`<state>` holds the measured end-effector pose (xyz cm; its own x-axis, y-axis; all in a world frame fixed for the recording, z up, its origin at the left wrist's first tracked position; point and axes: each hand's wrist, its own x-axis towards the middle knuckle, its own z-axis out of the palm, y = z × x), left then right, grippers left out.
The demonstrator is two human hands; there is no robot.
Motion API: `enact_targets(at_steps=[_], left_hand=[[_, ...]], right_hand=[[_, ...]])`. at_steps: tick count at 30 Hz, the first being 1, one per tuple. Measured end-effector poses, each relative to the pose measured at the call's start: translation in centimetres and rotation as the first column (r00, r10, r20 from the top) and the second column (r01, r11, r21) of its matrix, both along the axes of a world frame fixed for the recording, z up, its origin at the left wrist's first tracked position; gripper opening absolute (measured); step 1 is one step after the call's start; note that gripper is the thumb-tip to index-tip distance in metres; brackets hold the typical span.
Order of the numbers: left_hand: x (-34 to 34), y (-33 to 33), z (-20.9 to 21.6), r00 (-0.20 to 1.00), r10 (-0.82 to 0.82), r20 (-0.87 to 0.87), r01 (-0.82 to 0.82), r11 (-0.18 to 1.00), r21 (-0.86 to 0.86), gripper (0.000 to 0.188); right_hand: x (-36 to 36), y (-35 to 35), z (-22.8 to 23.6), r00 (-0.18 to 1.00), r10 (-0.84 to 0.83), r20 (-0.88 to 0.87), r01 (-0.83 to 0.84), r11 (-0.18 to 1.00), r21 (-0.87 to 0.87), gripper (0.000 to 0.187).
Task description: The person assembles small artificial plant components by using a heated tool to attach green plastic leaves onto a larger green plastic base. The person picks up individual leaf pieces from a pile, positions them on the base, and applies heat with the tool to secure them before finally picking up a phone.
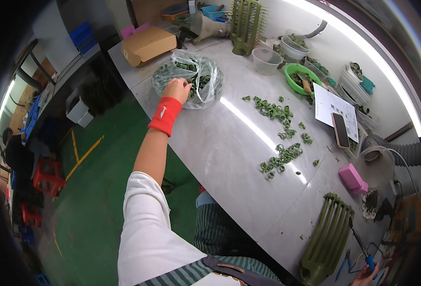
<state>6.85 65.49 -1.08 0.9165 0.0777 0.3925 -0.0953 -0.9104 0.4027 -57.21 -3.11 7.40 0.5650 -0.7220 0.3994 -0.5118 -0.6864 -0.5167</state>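
Spanning the frame from upper centre to lower right, the grey table [210, 152] was the largest thing. The flat rack [326, 238] lay at its lower right, and the upright rack [245, 28] stood at the top.

At the upper centre sat the bag [213, 78], clear and slack, with many dark green curls inside. The step in hand looked to be handling at its mouth: the left hand [175, 91] was against its near side, fingers bent inward, though whether they pinched film, a curl or nothing I could not tell. As I judged it, the next move there called for keeping the loose film clear of the fingers.

Just left of the bag, the box [148, 44] had its top down, hiding whatever it held. At the upper right, the white tubs [294, 51] were nested with greenery in the top one; the bowl [292, 84], bright green, held leafy bits and a brown-handled tool. The clear tub [266, 63] stood left of the bowl.

The right hand [364, 276], partly cut off at the lower right, was wrapped around the iron [371, 263] by its blue handle, the tip beside the flat rack. Smallest were the loose curls [273, 110], scattered right of centre.
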Motion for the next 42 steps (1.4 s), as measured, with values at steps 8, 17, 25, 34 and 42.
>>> enact_targets(at_steps=[8, 17, 25, 34, 42], left_hand=[[0.0, -0.8, 2.2, 0.975, 0.097, -0.2, -0.075, 0.99, 0.118, 0.019], [-1.7, -0.2, 3.0, 0.981, 0.065, 0.183, -0.038, 0.989, -0.146, 0.02], [-8.1, -7.5, 6.6, 0.884, -0.446, 0.142, 0.262, 0.221, -0.939, 0.017], [-15.4, -16.7, 11.3, 0.758, -0.587, 0.285, 0.447, 0.149, -0.882, 0.021], [-17.9, -20.4, 11.2, 0.646, -0.684, 0.339, 0.551, 0.111, -0.827, 0.02]], right_hand=[[0.0, -0.9, -1.4, 0.929, 0.152, 0.338, -0.26, 0.918, 0.301, 0.043], [1.2, 0.9, -1.1, 0.976, 0.071, 0.205, -0.116, 0.97, 0.216, 0.052], [0.8, -1.1, -4.0, 0.745, -0.257, 0.615, -0.34, 0.647, 0.682, 0.038], [1.2, 1.5, -1.2, 0.608, -0.525, 0.596, -0.25, 0.586, 0.771, 0.03], [1.2, 2.7, -1.2, 0.54, -0.51, 0.669, -0.298, 0.628, 0.719, 0.027]])
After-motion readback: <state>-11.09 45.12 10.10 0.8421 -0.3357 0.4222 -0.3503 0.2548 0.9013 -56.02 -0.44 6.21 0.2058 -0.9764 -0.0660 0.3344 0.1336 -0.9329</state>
